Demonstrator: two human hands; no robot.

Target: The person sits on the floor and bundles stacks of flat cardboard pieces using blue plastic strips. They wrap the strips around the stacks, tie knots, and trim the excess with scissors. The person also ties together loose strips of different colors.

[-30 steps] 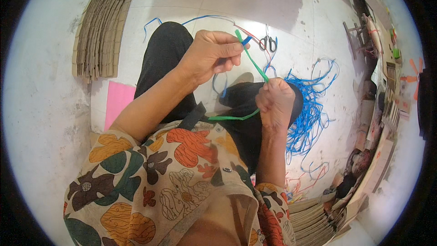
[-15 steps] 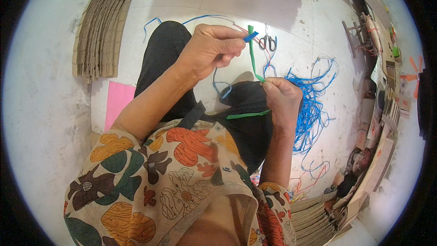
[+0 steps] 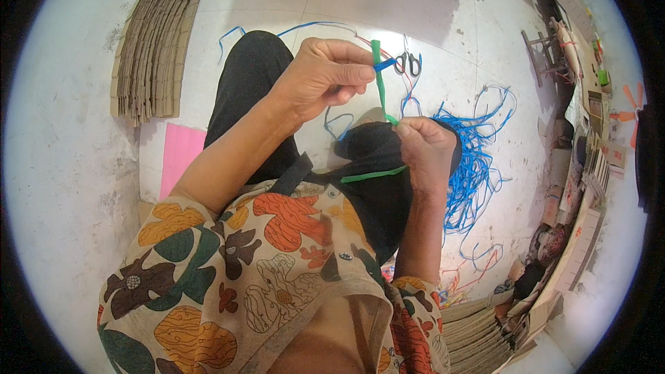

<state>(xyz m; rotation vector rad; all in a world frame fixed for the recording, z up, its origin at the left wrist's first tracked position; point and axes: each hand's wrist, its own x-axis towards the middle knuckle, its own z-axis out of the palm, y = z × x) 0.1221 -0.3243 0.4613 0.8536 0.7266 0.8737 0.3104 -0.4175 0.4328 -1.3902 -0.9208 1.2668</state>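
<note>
Thumb and fingers of my left hand (image 3: 325,73) pinch a short blue strap (image 3: 385,64) where a green strap (image 3: 380,86) crosses it. From there the green strap runs down to my right hand (image 3: 429,142), whose thumb and finger are closed on it. Its loose tail lies across my dark trousers below. Just beyond the left fingertips, a pair of black-handled scissors (image 3: 409,64) rests on the floor. A tangled heap of blue straps (image 3: 471,173) spreads to the right of my right hand.
Stacked folded cardboard (image 3: 156,48) stands at the far left, with a pink sheet (image 3: 181,156) nearer me. More flattened cardboard (image 3: 478,329) lies at the lower right. A small wooden stool (image 3: 539,59) and assorted clutter line the right wall. Thin blue and red strands trail over the floor ahead.
The blue strap's end has swung from pointing up to nearly level across the green strap. My right hand has shifted very slightly left, and the green tail with it.
</note>
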